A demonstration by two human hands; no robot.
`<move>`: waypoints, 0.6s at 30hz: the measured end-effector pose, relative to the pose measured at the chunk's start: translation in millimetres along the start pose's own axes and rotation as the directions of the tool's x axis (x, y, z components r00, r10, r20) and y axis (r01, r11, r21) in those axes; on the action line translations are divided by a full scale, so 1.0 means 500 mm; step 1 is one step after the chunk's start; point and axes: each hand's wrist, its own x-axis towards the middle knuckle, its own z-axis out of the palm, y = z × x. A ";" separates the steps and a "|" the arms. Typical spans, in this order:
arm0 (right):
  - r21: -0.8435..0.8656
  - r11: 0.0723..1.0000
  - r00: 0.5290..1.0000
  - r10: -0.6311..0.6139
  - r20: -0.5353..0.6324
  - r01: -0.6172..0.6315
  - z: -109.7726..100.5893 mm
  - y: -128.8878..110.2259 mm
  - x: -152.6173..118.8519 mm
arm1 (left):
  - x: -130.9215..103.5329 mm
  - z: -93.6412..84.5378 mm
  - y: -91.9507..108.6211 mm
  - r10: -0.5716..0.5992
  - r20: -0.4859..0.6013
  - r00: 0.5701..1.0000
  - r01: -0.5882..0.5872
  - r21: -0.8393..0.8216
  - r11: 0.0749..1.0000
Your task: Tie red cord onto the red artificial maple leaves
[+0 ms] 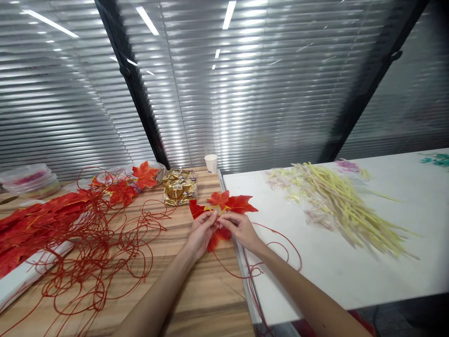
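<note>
- Head view, progress: a small cluster of red leaves (pixel 224 206) is held at the seam where the wooden tabletop (pixel 196 290) meets the white tabletop (pixel 333 267). Several leaves appear already gathered in it, so the work is judged to be under way rather than finished.
- A red cord (pixel 280 243) is seen trailing from the cluster, looping over the white tabletop and off the near edge.
- What remains: a large pile of loose leaves (pixel 35 224) lies at far left, and a tangle of red cords (pixel 105 234) is spread over the wood beside it. Much material is thus judged still unworked.
- A few more leaves (pixel 140 180) lie near a clear bag at the back.
- Left hand (pixel 201 231): extended forward, palm down, its fingers pressed together on the cluster's lower left edge.
- Right hand (pixel 240 229): brought in from the right, forearm crossing the white tabletop; its fingers are pinching the cluster's centre, just beside the left fingertips.
- Whether a cord end is pinched between the two hands cannot be told.
- Other items: gold sweets (pixel 179 187) and a paper cup (pixel 211 164) behind the cluster; a bundle of yellow stems (pixel 343 206) well apart on the white tabletop.
</note>
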 end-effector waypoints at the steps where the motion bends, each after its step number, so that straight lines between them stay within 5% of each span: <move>1: 0.003 1.000 1.000 -0.001 0.000 0.001 0.000 0.000 0.000 | 0.000 0.000 0.000 0.003 0.000 1.000 -0.003 -0.003 1.000; 18: 0.027 0.999 1.000 0.024 0.001 -0.024 0.002 0.002 -0.001 | 0.005 -0.007 -0.005 0.029 0.020 0.999 -0.028 -0.014 0.999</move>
